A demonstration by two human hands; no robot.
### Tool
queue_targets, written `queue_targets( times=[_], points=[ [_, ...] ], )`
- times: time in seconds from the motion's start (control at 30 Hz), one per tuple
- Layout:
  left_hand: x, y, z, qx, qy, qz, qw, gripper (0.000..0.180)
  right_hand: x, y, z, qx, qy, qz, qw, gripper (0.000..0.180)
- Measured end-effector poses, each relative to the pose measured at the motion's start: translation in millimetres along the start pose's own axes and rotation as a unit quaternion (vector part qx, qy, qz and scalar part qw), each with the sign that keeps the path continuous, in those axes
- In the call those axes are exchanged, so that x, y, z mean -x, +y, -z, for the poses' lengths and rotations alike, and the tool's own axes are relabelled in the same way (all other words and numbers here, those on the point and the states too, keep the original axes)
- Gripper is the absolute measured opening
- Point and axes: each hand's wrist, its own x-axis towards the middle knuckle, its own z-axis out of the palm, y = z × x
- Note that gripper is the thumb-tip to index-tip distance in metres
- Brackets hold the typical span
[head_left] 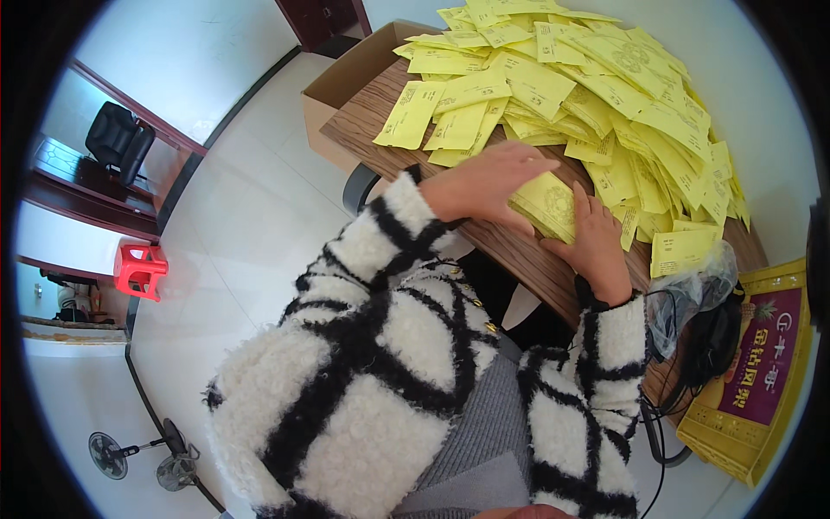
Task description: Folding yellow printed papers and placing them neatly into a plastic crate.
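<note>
A small stack of flat yellow packets (546, 201) lies at the near edge of the brown wood-grain table (367, 117), between my two hands. My left hand (484, 186) is at the stack's left end, slightly blurred, with its fingers stretched out over the far side and its thumb apart near the close edge. Around the right end of the stack, my right hand (599, 246) curls its thumb and fingers. Beyond both hands rises a large loose heap of similar yellow packets (596, 86), which spreads across the table toward the wall.
A cardboard box (324, 125) stands at the table's far left. To the right are a crumpled clear plastic bag (696, 281), a black bag with cables (713, 337) and a yellow-and-purple carton (761, 372). A red stool (140, 270) and a fan (108, 454) stand off left.
</note>
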Motion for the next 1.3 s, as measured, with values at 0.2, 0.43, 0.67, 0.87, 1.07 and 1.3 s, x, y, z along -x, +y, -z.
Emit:
queue_targets(
  times=[0.2,0.43,0.67,0.87,1.07,1.3],
  points=[
    [63,-21,24,-0.06,0.104,0.173,0.977,0.071,13,6,5,-0.023,0.03,0.014,0.999,0.106],
    [114,-51,29,-0.193,0.169,0.327,0.91,0.055,26,9,25,-0.031,0.065,0.03,0.997,0.096],
    [117,-69,24,-0.237,0.152,0.324,0.903,0.039,36,-19,41,-0.104,0.105,0.132,0.98,0.062],
    [106,-66,30,-0.26,0.126,0.319,0.903,0.018,47,-44,33,-0.217,0.037,0.182,0.958,0.045],
    [105,-65,28,-0.221,0.209,0.311,0.9,0.017,49,-49,13,-0.226,-0.099,0.183,0.952,0.042],
    [105,-73,35,-0.022,0.41,0.342,0.845,0.014,49,-49,-4,-0.227,-0.155,0.199,0.941,0.04]
  ],
)
